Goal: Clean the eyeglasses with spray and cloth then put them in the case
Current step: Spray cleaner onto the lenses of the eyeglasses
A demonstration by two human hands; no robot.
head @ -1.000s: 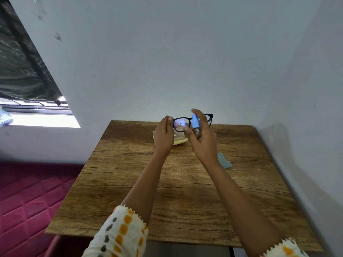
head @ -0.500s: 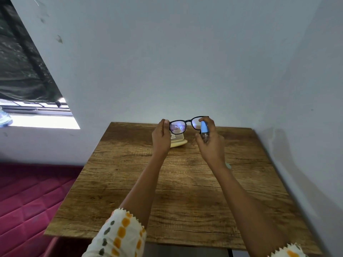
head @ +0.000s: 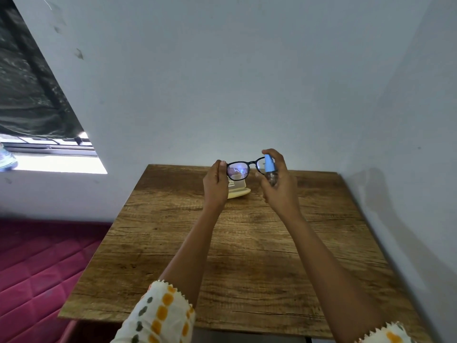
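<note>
Black-framed eyeglasses (head: 238, 170) are held up above the far part of the wooden table (head: 237, 256). My left hand (head: 215, 185) pinches their left end. My right hand (head: 280, 186) grips a small spray bottle (head: 269, 169) with a blue top, its forefinger on the top, right in front of the right lens. A pale yellow open case (head: 238, 189) lies on the table behind my hands, partly hidden. The cloth is out of sight behind my right arm.
Grey walls stand close behind the table and along its right side. A window (head: 49, 154) with a dark curtain is at the left. A magenta quilted mattress (head: 42, 268) lies below the table's left edge.
My right hand with the spray bottle has moved right, from the middle of the glasses to the right lens. The cloth has gone out of sight behind my right arm.
</note>
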